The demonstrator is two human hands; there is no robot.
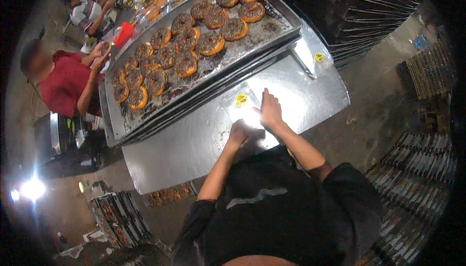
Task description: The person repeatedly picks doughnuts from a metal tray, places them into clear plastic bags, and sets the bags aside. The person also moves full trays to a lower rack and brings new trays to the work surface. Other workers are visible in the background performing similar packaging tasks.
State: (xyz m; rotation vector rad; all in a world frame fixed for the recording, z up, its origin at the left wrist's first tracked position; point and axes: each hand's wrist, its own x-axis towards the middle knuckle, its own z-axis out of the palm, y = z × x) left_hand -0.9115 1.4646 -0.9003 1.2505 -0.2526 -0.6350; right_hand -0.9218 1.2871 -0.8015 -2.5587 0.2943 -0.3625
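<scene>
Head view: right hand points forward, fingers straight, beside left hand.

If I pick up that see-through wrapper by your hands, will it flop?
Probably floppy: the wrapper looks thin and see-through. Likely light, since it lies quite flat. It might slide easily, because the metal table looks smooth and shiny.
</scene>
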